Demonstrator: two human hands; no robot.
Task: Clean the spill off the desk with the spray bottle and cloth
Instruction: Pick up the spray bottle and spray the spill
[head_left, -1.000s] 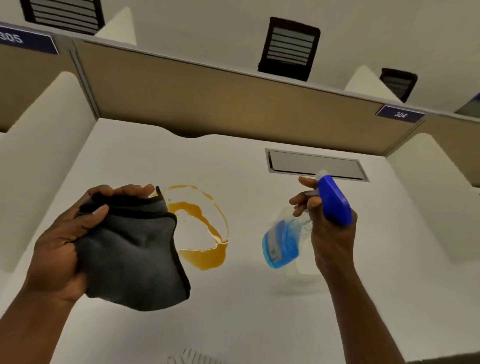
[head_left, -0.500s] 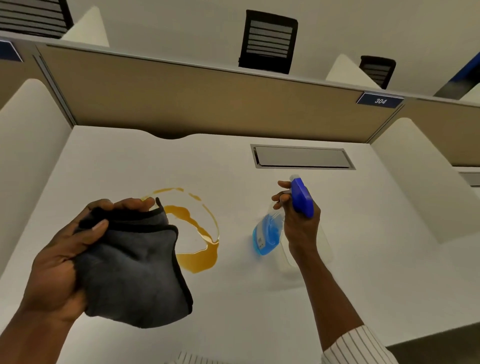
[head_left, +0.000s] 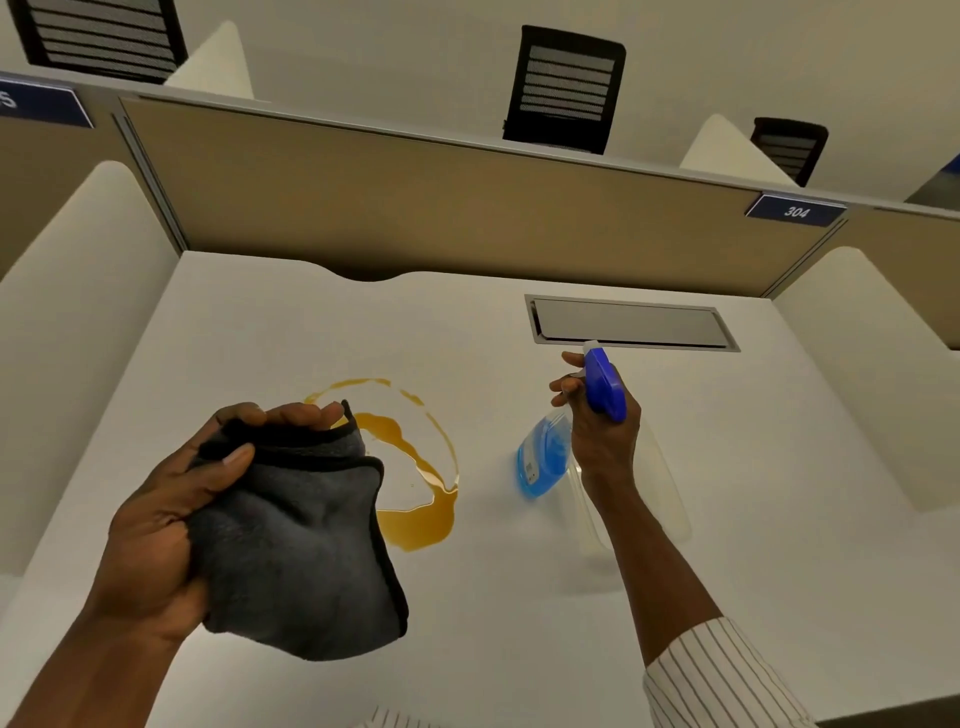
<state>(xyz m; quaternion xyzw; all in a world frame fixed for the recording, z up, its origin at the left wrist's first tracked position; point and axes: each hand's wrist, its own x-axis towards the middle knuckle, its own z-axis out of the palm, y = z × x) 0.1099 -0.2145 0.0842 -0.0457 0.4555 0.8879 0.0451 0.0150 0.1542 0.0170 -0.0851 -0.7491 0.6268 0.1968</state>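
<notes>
A: Amber liquid, ring-shaped with a thick pool at its lower right, is the spill (head_left: 415, 483); it lies on the white worktop (head_left: 519, 597) near the middle of the frame.

B: And the dark grey microfibre cloth with black stitched edging (head_left: 301, 545)?

A: It hangs bunched in the left hand (head_left: 171, 525) at lower left of the frame. The fingers (head_left: 291, 415) curl over its top fold and the thumb presses on the front, so that hand is clenched around the cloth. The cloth's upper right corner overlaps the left side of the spill in the picture; whether it touches the liquid cannot be told.

B: The right hand (head_left: 602, 426)?

A: It is right of centre, wrapped around the neck of the clear plastic spray bottle with a blue trigger head and blue liquid (head_left: 545, 457). The nozzle points toward the top of the frame, and the body tilts down and left toward the spill without reaching it. Fingers sit at the trigger; how far it is squeezed cannot be told.

B: Anything else?

A: A striped white sleeve (head_left: 722, 675) covers the right forearm at lower right. A grey rectangular cable hatch (head_left: 628, 325) is set into the worktop just above the bottle's head. A tan partition panel (head_left: 415, 197) runs across behind, bearing a blue tag reading 304 (head_left: 795, 210) at upper right.
</notes>
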